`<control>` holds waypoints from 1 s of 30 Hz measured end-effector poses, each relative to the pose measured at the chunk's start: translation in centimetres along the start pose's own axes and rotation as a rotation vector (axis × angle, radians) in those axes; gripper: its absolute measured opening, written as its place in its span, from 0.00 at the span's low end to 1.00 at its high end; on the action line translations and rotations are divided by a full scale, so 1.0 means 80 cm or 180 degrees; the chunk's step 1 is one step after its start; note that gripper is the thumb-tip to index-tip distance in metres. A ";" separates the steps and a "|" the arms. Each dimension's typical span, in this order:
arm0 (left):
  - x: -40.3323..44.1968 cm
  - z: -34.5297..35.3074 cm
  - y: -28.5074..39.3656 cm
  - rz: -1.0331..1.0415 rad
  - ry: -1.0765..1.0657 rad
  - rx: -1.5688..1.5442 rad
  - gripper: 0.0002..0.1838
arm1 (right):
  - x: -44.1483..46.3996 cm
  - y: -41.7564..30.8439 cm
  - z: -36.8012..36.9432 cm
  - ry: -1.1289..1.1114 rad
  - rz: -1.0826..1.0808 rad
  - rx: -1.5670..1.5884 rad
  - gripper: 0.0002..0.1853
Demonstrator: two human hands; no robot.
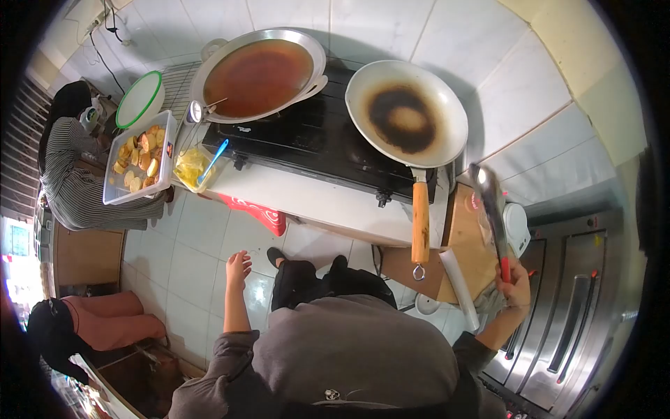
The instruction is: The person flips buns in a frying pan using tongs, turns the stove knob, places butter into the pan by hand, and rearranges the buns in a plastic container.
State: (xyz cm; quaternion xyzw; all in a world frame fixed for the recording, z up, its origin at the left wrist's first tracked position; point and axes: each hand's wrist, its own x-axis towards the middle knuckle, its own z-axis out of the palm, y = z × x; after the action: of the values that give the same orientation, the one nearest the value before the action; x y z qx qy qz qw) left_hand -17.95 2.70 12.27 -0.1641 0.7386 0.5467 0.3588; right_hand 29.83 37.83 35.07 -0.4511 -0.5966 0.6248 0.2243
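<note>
My right hand is closed around the red handle of a metal ladle. Its dark, shiny head points up, to the right of the frying pan. That pale frying pan, browned and blackened inside, sits on the black gas stove, its wooden handle towards me. My left hand hangs over the floor in front of the counter, fingers loosely bent and apart, holding nothing. On the stove's left side stands a wide metal wok holding reddish-brown liquid.
Left of the stove are a plastic box of browned food pieces, a small yellow tub with a blue spoon, and a green-rimmed bowl. Two people are at the left. A steel oven stands at the right.
</note>
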 end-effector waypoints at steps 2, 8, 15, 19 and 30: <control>0.004 -0.002 -0.002 0.0010 -0.0136 -0.0165 0.14 | -0.013 0.034 -0.033 -0.0091 -0.0098 -0.0085 0.30; 0.012 -0.012 0.015 0.0118 -0.0064 -0.0815 0.15 | -0.045 -0.011 -0.006 0.0225 -0.0560 0.0555 0.45; 0.118 -0.056 0.090 0.0457 0.0426 -0.1484 0.19 | -0.045 -0.080 0.064 0.0075 -0.1007 0.0613 0.44; 0.185 -0.077 0.140 0.0602 0.0660 -0.1491 0.25 | -0.050 -0.113 0.147 0.0465 -0.1017 0.0418 0.42; 0.254 -0.102 0.190 0.0808 -0.0868 -0.1440 0.19 | -0.119 -0.091 0.261 0.2625 -0.0369 -0.0562 0.27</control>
State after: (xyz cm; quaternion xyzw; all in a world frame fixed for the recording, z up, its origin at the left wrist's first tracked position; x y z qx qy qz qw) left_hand -44.49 3.51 9.51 -0.0712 0.5574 0.7550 0.3379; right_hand 15.27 20.10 42.34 -0.6464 -0.5325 0.3250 0.4394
